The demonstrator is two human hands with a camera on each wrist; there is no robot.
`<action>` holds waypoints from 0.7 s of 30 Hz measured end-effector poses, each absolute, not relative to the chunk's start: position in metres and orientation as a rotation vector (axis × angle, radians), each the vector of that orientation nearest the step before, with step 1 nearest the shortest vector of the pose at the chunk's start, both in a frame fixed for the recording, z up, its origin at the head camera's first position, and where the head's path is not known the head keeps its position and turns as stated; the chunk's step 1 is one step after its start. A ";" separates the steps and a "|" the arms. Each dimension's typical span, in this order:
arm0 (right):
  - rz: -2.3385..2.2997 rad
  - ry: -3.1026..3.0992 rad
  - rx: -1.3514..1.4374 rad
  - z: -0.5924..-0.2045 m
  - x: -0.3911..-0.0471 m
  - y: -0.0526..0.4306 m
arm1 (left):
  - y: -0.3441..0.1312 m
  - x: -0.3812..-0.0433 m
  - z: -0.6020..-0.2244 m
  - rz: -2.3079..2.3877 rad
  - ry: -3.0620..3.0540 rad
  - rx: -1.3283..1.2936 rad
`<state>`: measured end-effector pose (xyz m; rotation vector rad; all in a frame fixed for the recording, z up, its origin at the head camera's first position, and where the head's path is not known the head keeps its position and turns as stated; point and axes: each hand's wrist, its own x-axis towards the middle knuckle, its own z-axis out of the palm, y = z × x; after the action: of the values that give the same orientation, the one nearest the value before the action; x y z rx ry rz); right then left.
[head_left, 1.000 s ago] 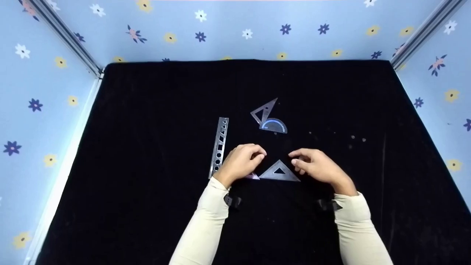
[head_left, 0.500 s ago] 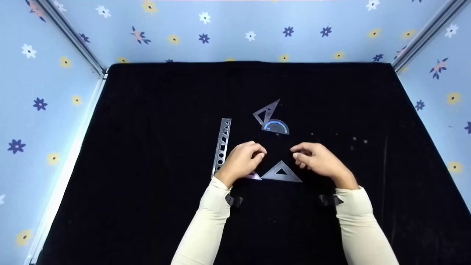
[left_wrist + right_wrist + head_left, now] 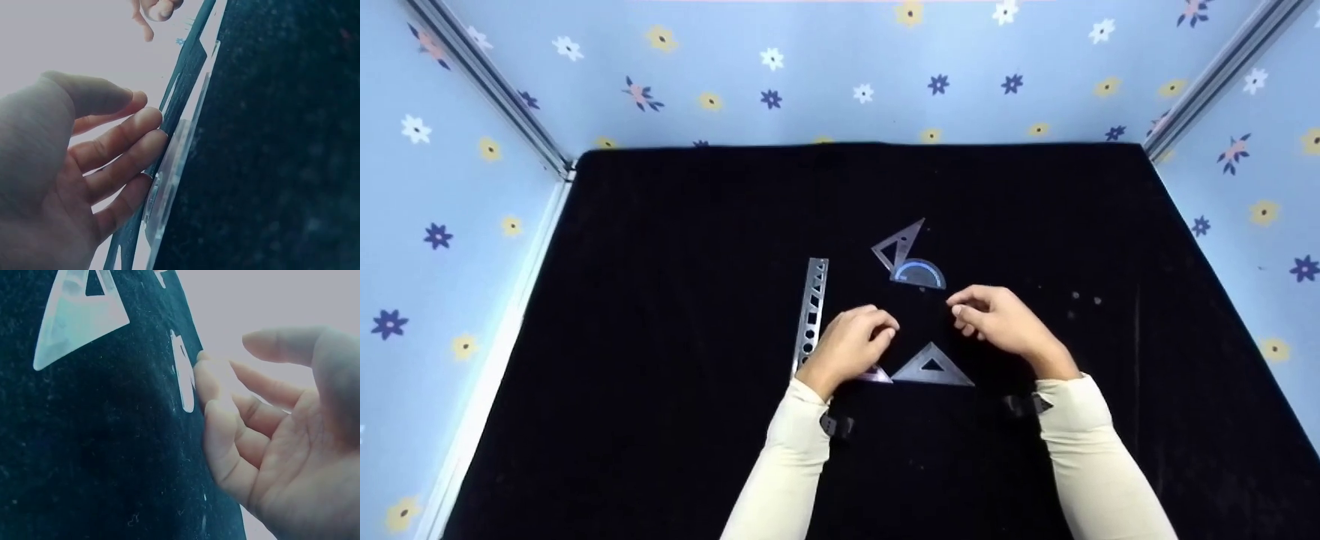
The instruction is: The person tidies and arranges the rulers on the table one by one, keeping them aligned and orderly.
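Observation:
My left hand (image 3: 851,345) is held with loosely bent fingers over a pinkish set square (image 3: 877,376), covering most of it, and holds nothing. Left of that hand, a clear stencil ruler (image 3: 814,300) lies lengthwise, its near end partly behind the wrist. To the right of the pinkish piece lies a clear triangular set square (image 3: 915,373), flat on the cloth. My right hand (image 3: 1001,319) hovers beyond its right side, fingers relaxed and nothing between them. Farther off, a clear protractor (image 3: 919,279) with a blue arc overlaps the corner of another set square (image 3: 914,231).
Black cloth (image 3: 660,300) covers the table. Blue flower-patterned panels (image 3: 825,67) stand around the back and sides, with metal rails (image 3: 495,82) at the corners. Several small pale specks (image 3: 1098,301) lie on the cloth at the right.
My right hand has moved a little away from the near set square, towards the protractor. The left hand stays over the pinkish set square. The head view has tilted slightly; the drawing pieces have not moved.

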<state>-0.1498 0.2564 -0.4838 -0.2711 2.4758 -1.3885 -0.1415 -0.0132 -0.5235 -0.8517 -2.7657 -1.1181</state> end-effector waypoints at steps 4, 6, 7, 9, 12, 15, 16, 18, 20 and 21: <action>-1.432 2.490 -0.240 -0.485 -0.158 0.255 | -0.012 -0.140 -0.523 -1.101 -2.770 -0.850; -1.461 2.493 -0.233 -0.485 -0.164 0.254 | -0.011 -0.140 -0.523 -1.092 -2.774 -0.847; -1.467 2.494 -0.231 -0.485 -0.166 0.252 | -0.011 -0.139 -0.523 -1.090 -2.780 -0.845; -1.472 2.497 -0.223 -0.485 -0.171 0.249 | -0.012 -0.137 -0.523 -1.089 -2.788 -0.848; -1.468 2.507 -0.219 -0.486 -0.178 0.246 | -0.013 -0.136 -0.523 -1.097 -2.801 -0.853; -1.484 2.513 -0.220 -0.485 -0.185 0.243 | -0.014 -0.135 -0.522 -1.107 -2.806 -0.847; -1.501 2.517 -0.218 -0.485 -0.187 0.242 | -0.014 -0.136 -0.521 -1.112 -2.806 -0.842; -1.536 2.532 -0.203 -0.484 -0.190 0.241 | -0.015 -0.136 -0.519 -1.113 -2.809 -0.838; -1.567 2.543 -0.181 -0.484 -0.193 0.239 | -0.015 -0.135 -0.518 -1.109 -2.830 -0.834; -1.575 2.548 -0.174 -0.485 -0.195 0.238 | -0.016 -0.134 -0.518 -1.104 -2.844 -0.829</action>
<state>-0.1947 0.2383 -0.4846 -0.1744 2.5478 -1.5754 -0.1344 -0.0161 -0.5176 -0.8289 -2.8441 -1.1038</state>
